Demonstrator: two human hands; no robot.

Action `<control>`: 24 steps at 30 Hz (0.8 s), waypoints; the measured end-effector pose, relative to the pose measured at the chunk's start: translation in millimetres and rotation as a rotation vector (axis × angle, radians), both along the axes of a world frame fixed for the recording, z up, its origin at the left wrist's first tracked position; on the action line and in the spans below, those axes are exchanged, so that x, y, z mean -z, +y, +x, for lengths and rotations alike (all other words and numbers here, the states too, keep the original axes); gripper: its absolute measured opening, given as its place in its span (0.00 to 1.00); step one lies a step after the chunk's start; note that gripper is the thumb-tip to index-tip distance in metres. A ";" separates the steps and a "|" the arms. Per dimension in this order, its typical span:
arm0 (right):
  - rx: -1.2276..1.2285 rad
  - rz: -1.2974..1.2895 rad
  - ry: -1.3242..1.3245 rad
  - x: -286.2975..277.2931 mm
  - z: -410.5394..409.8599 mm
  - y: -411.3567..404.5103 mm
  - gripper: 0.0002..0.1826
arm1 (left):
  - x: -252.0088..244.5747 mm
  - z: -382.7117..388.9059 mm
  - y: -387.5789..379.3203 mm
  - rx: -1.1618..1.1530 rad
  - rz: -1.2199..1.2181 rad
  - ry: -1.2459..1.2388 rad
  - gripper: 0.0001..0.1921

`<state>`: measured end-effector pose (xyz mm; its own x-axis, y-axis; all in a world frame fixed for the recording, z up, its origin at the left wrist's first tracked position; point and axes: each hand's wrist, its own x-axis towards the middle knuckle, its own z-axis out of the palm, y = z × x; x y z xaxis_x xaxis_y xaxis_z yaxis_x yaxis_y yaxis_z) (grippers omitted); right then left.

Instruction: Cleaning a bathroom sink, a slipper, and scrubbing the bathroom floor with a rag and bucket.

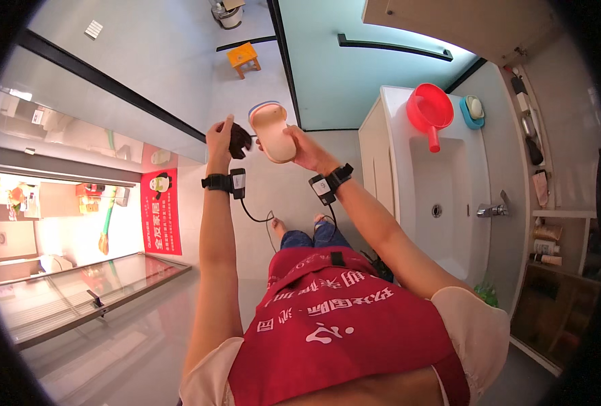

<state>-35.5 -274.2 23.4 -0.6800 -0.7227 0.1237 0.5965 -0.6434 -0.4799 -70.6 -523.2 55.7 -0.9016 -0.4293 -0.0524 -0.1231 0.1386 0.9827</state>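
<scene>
My right hand [308,149] grips a pale slide slipper [275,136] by its heel end, fingers underneath and thumb on top. The slipper has a blue and orange edge at the toe and is held out before me. My left hand [220,138] holds a small dark brown object [240,141], likely a brush, just left of the slipper. A narrow gap shows between the two. Blur hides the brown object's exact form.
At right is a white washbasin [435,188] with a faucet [491,209], a red plastic dipper [431,109] on its rim and a blue soap dish [473,112]. An orange stool [244,57] stands on the floor ahead. A red mat [162,213] lies by the open door [102,299].
</scene>
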 end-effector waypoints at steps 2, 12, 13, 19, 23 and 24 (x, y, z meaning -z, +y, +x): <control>0.030 0.050 0.009 1.5 -7.2 2.6 0.30 | -13.0 8.7 17.1 -0.002 -0.075 0.160 0.15; 0.178 0.157 0.199 13.8 4.8 -2.1 0.32 | -8.0 69.0 103.7 0.509 -0.770 0.363 0.24; 0.137 0.149 0.256 18.3 11.9 0.3 0.34 | -10.1 55.7 104.3 0.488 -0.637 0.335 0.20; 0.136 0.325 0.228 13.1 10.5 4.6 0.37 | -12.1 11.3 104.7 0.344 -0.700 0.054 0.20; 0.123 0.289 0.246 28.6 7.4 20.1 0.37 | -16.4 15.8 110.4 0.432 -0.651 -0.033 0.18; 0.158 0.286 0.218 34.1 3.8 17.7 0.37 | -12.5 23.7 112.3 0.491 -0.622 0.178 0.16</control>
